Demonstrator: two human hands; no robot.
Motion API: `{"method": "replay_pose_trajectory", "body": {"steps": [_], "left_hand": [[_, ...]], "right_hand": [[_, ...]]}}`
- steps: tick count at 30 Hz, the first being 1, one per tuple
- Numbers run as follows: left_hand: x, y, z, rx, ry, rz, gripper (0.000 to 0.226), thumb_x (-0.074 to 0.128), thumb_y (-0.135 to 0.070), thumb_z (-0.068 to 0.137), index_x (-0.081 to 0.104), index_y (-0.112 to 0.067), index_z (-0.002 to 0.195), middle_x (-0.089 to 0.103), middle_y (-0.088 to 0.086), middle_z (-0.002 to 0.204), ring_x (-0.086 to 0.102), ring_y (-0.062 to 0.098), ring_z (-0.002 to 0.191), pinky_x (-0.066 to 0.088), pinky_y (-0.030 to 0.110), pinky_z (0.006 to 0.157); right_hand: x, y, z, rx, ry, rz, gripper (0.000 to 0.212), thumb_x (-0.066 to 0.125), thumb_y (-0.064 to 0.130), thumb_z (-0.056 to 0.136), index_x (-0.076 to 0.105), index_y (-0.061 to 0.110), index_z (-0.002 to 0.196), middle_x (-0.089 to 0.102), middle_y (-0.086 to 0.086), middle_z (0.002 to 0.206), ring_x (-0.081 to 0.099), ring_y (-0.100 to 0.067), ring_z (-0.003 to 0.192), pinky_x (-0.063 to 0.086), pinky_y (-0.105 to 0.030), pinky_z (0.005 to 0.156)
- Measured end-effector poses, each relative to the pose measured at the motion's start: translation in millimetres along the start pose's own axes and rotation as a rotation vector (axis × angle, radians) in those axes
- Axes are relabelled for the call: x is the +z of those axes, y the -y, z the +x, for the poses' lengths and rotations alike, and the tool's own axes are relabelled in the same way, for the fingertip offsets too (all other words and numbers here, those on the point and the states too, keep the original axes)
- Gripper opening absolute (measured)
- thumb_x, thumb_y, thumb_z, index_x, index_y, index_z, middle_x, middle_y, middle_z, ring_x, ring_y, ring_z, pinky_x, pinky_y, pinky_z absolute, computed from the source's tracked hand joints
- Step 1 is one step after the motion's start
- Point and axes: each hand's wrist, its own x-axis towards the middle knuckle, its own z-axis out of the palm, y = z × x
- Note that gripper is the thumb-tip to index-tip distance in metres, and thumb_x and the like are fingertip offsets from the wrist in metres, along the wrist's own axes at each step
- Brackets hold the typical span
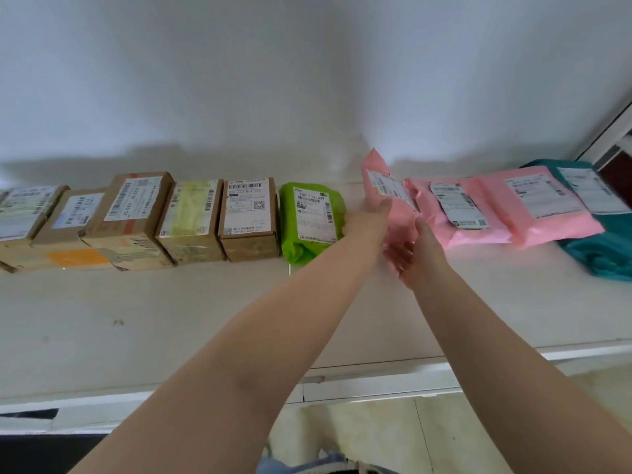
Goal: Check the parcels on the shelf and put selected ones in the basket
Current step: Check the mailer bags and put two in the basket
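On the white shelf (pixel 171 319), both hands hold a tilted pink parcel (pixel 383 186) between green parcel (pixel 309 217) and pink mailers (pixel 458 213).

A pink mailer (pixel 383 196) is held tilted up off the white shelf (pixel 171 319), pinched between the left hand (pixel 371 213) and right hand (pixel 410 254). A green bag (pixel 309 220) and cardboard boxes (pixel 191 217) are lined up left of the hands; more pink mailers (pixel 496 213) and a teal bag (pixel 602 248) are stacked to the right.
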Motion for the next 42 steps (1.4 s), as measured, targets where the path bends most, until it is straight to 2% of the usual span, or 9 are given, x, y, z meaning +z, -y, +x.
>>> {"method": "replay_pose_trajectory", "body": {"steps": [4,7,13,18,24,27,31,35,42], "left_hand": [[-3,0,4,0.071,0.017,0.029,0.044,0.06,-0.036,0.09,0.06,-0.004,0.12,0.066,0.016,0.112,0.063,0.032,0.102,0.052,0.043,0.093],[-7,5,10,0.063,0.017,-0.004,0.037,0.061,-0.023,0.091,0.06,0.003,0.117,0.067,0.021,0.11,0.059,0.027,0.085,0.054,0.043,0.09],[-26,9,3,0.104,-0.014,-0.039,0.03,0.054,-0.011,0.092,0.058,-0.001,0.12,0.064,0.019,0.115,0.063,0.029,0.1,0.053,0.047,0.094],[-79,-7,-21,0.287,-0.029,0.04,0.013,0.048,-0.007,0.095,0.054,-0.009,0.107,0.06,0.0,0.092,0.061,0.022,0.092,0.055,0.04,0.09],[-153,-30,-49,0.351,0.179,0.216,0.021,0.048,0.002,0.091,0.061,-0.009,0.103,0.063,0.006,0.093,0.061,0.022,0.088,0.053,0.04,0.09],[-179,-36,-58,0.373,0.216,0.278,0.015,0.046,-0.002,0.095,0.058,-0.01,0.091,0.059,0.004,0.082,0.058,0.015,0.075,0.056,0.029,0.073],[-197,-37,-56,0.437,0.075,0.207,0.025,0.047,-0.014,0.099,0.056,-0.015,0.075,0.056,0.0,0.072,0.053,0.009,0.062,0.052,0.02,0.056],[-202,-31,-48,0.44,-0.068,0.063,0.026,0.05,-0.017,0.098,0.057,-0.018,0.073,0.058,0.005,0.072,0.051,0.017,0.062,0.041,0.026,0.057],[-203,-25,-46,0.447,-0.121,-0.032,0.018,0.054,-0.018,0.096,0.061,-0.017,0.079,0.062,0.011,0.085,0.057,0.021,0.079,0.049,0.035,0.072]], "right_hand": [[2,2,2,-0.006,-0.012,-0.021,0.035,0.055,0.042,0.096,0.055,0.01,0.11,0.056,-0.007,0.07,0.052,-0.015,0.053,0.044,-0.019,0.04],[2,-1,1,-0.03,-0.005,-0.032,0.041,0.059,0.036,0.095,0.056,0.006,0.123,0.057,-0.007,0.07,0.052,-0.016,0.052,0.043,-0.02,0.042],[0,-1,-10,-0.045,0.055,-0.066,0.054,0.061,0.049,0.09,0.056,0.012,0.129,0.066,-0.006,0.107,0.064,-0.019,0.085,0.053,-0.027,0.07],[2,13,-22,-0.049,0.086,-0.12,0.063,0.064,0.058,0.084,0.05,0.014,0.128,0.06,-0.01,0.116,0.063,-0.024,0.1,0.056,-0.034,0.082],[14,32,-32,-0.298,0.28,-0.215,0.079,0.072,0.053,0.076,0.042,0.024,0.143,0.061,-0.005,0.126,0.061,-0.023,0.113,0.055,-0.039,0.087],[19,33,-39,-0.346,0.442,-0.329,0.062,0.074,0.048,0.076,0.056,0.021,0.128,0.067,-0.002,0.118,0.064,-0.021,0.107,0.055,-0.038,0.08],[19,20,-53,-0.325,0.577,-0.357,0.02,0.066,0.021,0.089,0.068,0.018,0.108,0.074,-0.005,0.101,0.069,-0.02,0.092,0.059,-0.039,0.083],[23,4,-69,-0.277,0.65,-0.348,0.018,0.067,0.015,0.084,0.069,0.016,0.101,0.077,-0.004,0.094,0.073,-0.018,0.082,0.061,-0.036,0.075],[27,-6,-82,-0.234,0.697,-0.321,0.038,0.071,0.015,0.074,0.065,0.008,0.112,0.075,-0.01,0.105,0.072,-0.021,0.084,0.062,-0.035,0.073]]}}
